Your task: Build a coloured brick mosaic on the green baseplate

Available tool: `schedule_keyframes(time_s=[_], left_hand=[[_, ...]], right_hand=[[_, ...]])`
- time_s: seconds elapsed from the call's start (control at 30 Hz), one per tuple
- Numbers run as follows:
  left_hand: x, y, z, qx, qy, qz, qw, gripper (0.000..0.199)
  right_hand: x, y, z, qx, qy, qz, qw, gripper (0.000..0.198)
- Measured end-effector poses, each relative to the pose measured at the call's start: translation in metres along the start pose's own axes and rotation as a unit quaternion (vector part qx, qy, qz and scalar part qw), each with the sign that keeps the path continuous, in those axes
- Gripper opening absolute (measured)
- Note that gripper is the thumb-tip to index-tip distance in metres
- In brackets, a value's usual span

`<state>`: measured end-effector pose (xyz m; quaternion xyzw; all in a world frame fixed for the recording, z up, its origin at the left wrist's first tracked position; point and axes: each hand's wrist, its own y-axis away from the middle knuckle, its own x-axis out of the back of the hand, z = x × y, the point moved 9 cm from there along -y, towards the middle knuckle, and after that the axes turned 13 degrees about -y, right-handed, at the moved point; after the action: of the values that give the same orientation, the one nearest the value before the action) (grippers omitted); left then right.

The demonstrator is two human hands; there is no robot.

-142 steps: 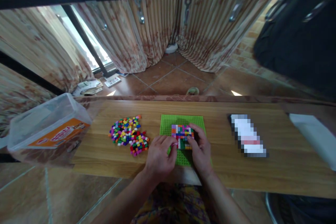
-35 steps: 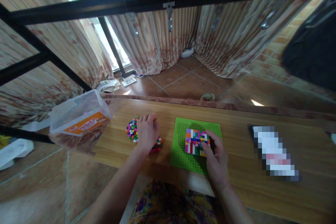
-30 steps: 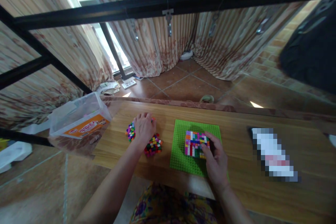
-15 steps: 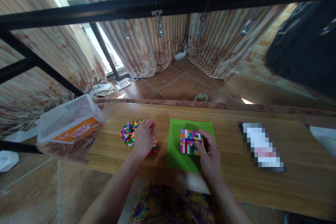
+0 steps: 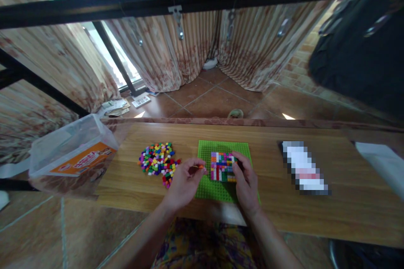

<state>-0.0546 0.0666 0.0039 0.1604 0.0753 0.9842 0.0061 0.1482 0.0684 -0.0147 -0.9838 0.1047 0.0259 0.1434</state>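
My left hand [image 5: 186, 178] is at the left edge of the green baseplate [image 5: 206, 191], thumb and forefinger pinched on a small orange toy brick [image 5: 200, 167]; the fingers partly cover it. My right hand [image 5: 246, 180] grips the right side of a multicoloured brick block [image 5: 221, 167]. That block is made of many small bricks in rows and is over the baseplate; whether it is attached or raised I cannot tell. Left of my left hand, loose coloured bricks [image 5: 156, 157] lie in a heap on the wooden table.
A clear plastic box [image 5: 74, 145] with an orange label stands at the table's left end. To the right lies a blurred-out phone-like object [image 5: 304, 168], with a white sheet [image 5: 375, 159] farther right. A black metal bar [image 5: 202, 2] with hanging clips crosses above.
My left hand has moved right from the brick heap to the baseplate's edge, carrying a small brick. My right hand keeps its hold on the block. The view has shifted slightly.
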Motion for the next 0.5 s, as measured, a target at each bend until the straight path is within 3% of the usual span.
schedule_keyframes(time_s=[0.27,0.5], left_hand=[[-0.007,0.002,0.002,-0.022,0.019,-0.023,0.999,0.009],[-0.018,0.004,0.008,-0.038,0.078,-0.019,0.996,0.012]], right_hand=[[-0.002,0.0,-0.004,0.023,0.018,-0.004,1.0,0.029],[-0.022,0.016,-0.039,0.15,0.162,-0.054,0.974,0.03]])
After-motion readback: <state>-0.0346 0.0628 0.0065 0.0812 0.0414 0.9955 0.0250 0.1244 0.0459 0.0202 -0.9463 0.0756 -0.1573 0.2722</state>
